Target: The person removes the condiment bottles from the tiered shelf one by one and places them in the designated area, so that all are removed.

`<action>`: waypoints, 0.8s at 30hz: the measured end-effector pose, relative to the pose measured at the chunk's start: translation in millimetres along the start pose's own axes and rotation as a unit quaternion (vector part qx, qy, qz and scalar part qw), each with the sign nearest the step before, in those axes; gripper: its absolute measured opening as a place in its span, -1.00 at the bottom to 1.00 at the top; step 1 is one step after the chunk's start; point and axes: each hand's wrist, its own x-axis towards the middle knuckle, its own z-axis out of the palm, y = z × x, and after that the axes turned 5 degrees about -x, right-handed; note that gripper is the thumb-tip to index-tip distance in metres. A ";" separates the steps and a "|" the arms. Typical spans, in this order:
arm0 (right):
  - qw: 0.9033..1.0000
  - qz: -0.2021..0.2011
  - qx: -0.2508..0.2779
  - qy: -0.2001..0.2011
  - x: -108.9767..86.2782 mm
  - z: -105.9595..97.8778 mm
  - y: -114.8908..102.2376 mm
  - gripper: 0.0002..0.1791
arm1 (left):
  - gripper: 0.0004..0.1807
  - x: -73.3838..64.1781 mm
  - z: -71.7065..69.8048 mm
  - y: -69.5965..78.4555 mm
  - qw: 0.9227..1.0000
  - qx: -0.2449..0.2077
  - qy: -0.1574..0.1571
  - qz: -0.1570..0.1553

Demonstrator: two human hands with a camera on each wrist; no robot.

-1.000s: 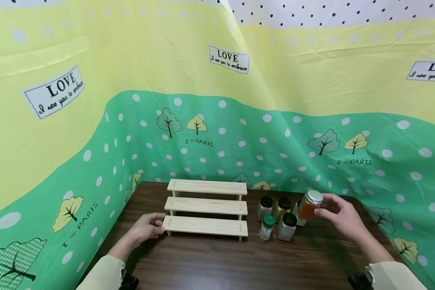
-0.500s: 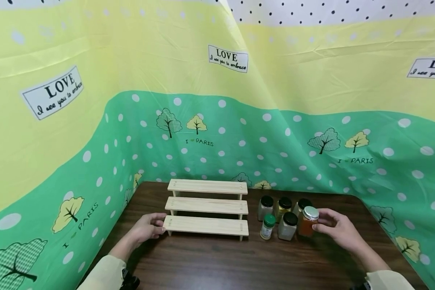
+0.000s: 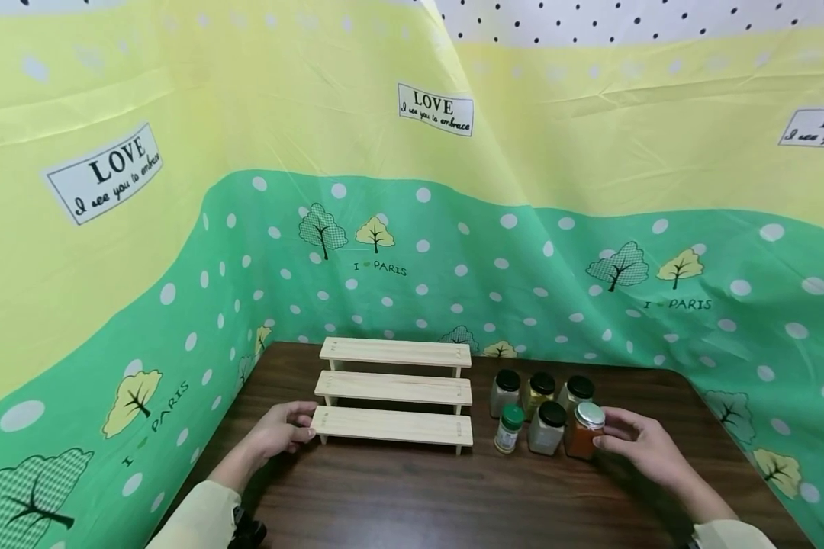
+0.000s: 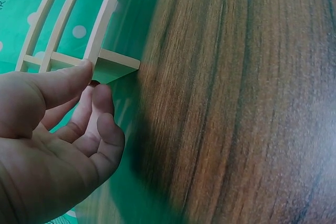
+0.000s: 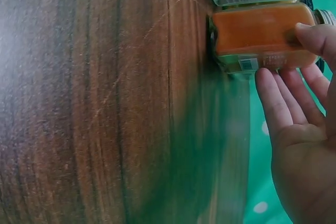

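Observation:
A three-step wooden shelf rack (image 3: 393,389) stands on the dark wood table. My left hand (image 3: 279,433) pinches the left end of its lowest step, with the thumb (image 4: 68,83) at the board's corner and the other fingers curled below. My right hand (image 3: 648,450) holds a square spice jar (image 3: 582,438) with orange-red contents and a silver lid, thumb on one face and fingertips along the side. This jar stands upright at the right front of a group, beside a black-lidded jar of greyish powder (image 3: 546,431).
A small green-capped bottle (image 3: 507,433) stands at the group's front left. Behind are black-lidded jars: a pale one (image 3: 504,396), a yellowish one (image 3: 539,394) and another pale one (image 3: 576,393). A patterned green and yellow cloth (image 3: 522,274) borders the table's back and sides.
My right hand has lowered the orange-red spice jar from above the group to the table beside the greyish one. The left hand stays at the rack's end.

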 end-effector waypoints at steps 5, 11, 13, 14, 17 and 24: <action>1.000 -0.024 0.005 0.003 -1.3 -1.6 2.4 -0.37 | -0.38 -0.8 0.6 1.7 1.000 0.006 0.003 -0.001; 0.999 -0.044 0.017 -0.014 -2.0 -5.4 2.4 -0.42 | -0.38 -1.7 0.7 1.9 1.000 0.003 0.006 -0.002; 0.999 -0.041 0.015 -0.015 -1.9 -5.8 2.1 -0.42 | -0.38 -1.9 0.8 2.3 1.000 -0.001 0.004 0.001; 0.999 -0.040 0.012 -0.016 -1.9 -5.9 2.0 -0.42 | -0.38 -2.0 0.9 2.4 1.000 -0.004 0.004 0.002; 0.999 -0.037 0.014 -0.020 -1.9 -6.4 2.9 -0.41 | -0.38 -1.7 1.7 2.5 1.000 -0.014 0.002 0.004; 0.999 -0.034 0.016 -0.032 -1.8 -8.1 3.5 -0.39 | -0.40 -3.1 4.7 1.0 1.000 -0.015 0.015 0.015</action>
